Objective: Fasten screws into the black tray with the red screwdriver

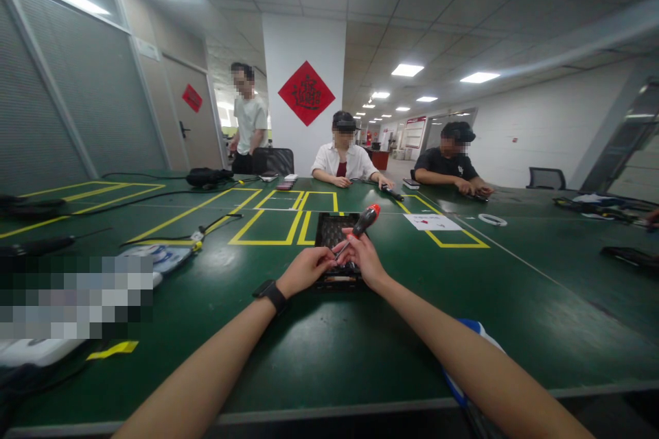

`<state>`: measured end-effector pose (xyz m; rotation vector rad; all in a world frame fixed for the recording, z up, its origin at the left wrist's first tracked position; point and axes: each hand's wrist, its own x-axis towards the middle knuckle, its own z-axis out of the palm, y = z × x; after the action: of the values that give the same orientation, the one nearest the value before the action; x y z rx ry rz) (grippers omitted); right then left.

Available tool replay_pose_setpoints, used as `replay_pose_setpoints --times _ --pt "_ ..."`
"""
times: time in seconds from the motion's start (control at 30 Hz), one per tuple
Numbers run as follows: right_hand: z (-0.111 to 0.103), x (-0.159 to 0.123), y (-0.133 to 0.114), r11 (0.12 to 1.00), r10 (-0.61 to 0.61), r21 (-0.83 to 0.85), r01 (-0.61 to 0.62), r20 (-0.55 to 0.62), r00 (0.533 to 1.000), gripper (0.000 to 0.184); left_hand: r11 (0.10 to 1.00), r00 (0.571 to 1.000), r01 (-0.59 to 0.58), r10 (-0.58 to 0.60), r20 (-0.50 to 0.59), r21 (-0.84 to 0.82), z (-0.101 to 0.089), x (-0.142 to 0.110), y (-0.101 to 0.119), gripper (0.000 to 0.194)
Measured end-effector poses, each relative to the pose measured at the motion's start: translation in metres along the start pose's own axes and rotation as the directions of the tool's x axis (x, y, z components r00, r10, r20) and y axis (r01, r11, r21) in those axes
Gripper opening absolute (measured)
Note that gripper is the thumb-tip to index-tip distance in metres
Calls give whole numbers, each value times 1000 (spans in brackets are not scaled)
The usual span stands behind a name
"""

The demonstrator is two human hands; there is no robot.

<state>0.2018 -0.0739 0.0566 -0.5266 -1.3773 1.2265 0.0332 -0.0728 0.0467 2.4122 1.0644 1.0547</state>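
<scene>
- Screwdriver (364,221) with a red and black handle, tilted over the open black case (320,283), its handle end up and away from the wearer, its shaft slanting down to the left
- Right hand (366,262) partly closed, fingers and thumb around the screwdriver where handle meets shaft
- Left hand (307,269) with thumb and fingertips drawn together by the lower end of the shaft; whether they grip it or some small part, I cannot tell
- Black watch (272,295) on the left wrist
- Case lying on the green table (319,363), a dark patterned interior showing behind the hands
- Yellow tape (261,243) marking outlines on the table beyond the case
- White sheet (432,222) to the right of the case, with a white ring (492,219) farther right
- Across the table, a seated person in a white shirt (325,159) and another in black (437,163); a third person (252,120) stands behind, to the left
</scene>
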Motion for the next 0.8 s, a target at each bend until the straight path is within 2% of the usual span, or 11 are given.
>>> replay_pose_setpoints --times 0.2,0.5,0.8 --pt "0 1 2 1000 18 9 -17 -14 1000 25 1000 1000 -7 8 29 -29 -1 -1 2 20" --pt "0 2 2 999 -7 -45 6 -4 1000 27 997 999 47 -47 8 -63 1 0 5 22" --pt "0 1 0 1000 9 23 -9 -4 1000 27 999 1000 1 -1 3 -37 -1 -1 4 16"
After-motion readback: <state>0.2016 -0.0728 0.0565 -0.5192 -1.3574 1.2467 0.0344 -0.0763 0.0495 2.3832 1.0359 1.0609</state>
